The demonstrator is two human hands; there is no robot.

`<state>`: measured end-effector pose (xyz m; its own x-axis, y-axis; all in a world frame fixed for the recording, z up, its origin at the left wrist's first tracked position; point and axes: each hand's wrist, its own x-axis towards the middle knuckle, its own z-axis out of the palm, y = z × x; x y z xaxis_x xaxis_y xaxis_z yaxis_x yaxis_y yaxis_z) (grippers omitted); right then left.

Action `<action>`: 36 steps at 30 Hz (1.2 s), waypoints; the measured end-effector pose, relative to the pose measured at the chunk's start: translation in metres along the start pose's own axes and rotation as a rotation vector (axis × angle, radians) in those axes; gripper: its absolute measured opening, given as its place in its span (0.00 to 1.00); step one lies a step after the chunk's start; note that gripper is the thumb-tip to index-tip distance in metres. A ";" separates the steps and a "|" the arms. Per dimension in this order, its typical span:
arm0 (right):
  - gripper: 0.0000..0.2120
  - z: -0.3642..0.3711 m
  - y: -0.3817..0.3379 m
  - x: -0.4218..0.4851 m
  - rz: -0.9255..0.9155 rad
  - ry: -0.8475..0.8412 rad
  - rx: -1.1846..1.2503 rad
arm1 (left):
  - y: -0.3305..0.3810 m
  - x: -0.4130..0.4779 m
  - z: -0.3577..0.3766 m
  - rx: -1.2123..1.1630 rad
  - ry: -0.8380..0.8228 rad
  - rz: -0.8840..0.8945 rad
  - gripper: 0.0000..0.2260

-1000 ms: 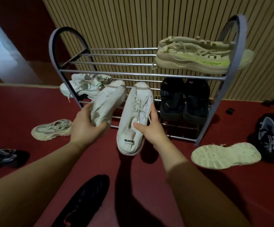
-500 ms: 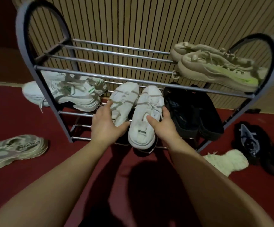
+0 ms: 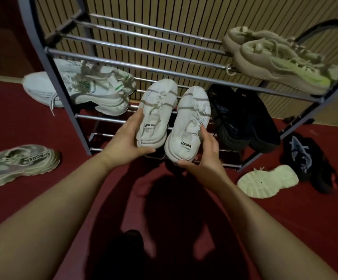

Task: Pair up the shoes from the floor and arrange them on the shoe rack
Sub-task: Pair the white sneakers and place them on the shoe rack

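Observation:
Two white sneakers lie side by side, toes inward, on the middle shelf of the metal shoe rack (image 3: 144, 70). My left hand (image 3: 127, 138) grips the heel of the left white sneaker (image 3: 158, 110). My right hand (image 3: 206, 150) grips the heel of the right white sneaker (image 3: 192, 122), marked "DESIGN". On the same shelf a white pair with green marks (image 3: 95, 87) sits to the left and a black pair (image 3: 243, 118) to the right. A beige pair with a lime streak (image 3: 275, 59) rests on the top shelf at the right.
On the red floor a grey-beige sneaker (image 3: 16, 164) lies at the left. A pale shoe lies sole up (image 3: 267, 180) at the right, beside a black and grey sneaker (image 3: 305, 158). A ribbed wall stands behind the rack.
Both hands have carried the white sneakers from in front of the rack onto the middle shelf, and my view has moved closer to the rack.

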<state>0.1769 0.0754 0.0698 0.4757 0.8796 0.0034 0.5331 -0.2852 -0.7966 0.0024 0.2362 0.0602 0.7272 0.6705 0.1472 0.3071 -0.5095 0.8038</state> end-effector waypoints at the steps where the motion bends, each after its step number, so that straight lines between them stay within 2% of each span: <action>1: 0.51 0.001 0.001 0.001 0.004 -0.003 0.022 | 0.002 -0.001 0.000 0.002 -0.012 -0.004 0.51; 4: 0.49 -0.002 0.006 0.005 -0.015 -0.007 0.071 | 0.003 -0.004 0.004 0.035 -0.032 -0.023 0.48; 10: 0.44 -0.022 0.015 0.019 -0.050 -0.019 0.159 | 0.008 0.002 0.021 0.080 0.050 -0.033 0.46; 15: 0.32 -0.022 0.012 0.021 -0.094 0.045 -0.188 | 0.005 0.010 0.028 0.094 0.096 -0.025 0.48; 19: 0.29 -0.013 0.006 0.016 -0.151 0.178 -0.407 | 0.003 0.016 0.028 0.075 0.100 -0.054 0.49; 26: 0.25 -0.014 0.000 0.028 -0.261 0.149 -0.507 | 0.010 0.022 0.024 0.144 0.112 -0.023 0.45; 36: 0.24 -0.014 0.006 0.038 -0.262 0.176 -0.451 | 0.007 0.030 0.031 0.152 0.145 -0.056 0.43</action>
<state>0.2075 0.1021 0.0736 0.3759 0.8771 0.2989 0.8780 -0.2339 -0.4177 0.0456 0.2363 0.0522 0.6139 0.7649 0.1950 0.4415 -0.5374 0.7185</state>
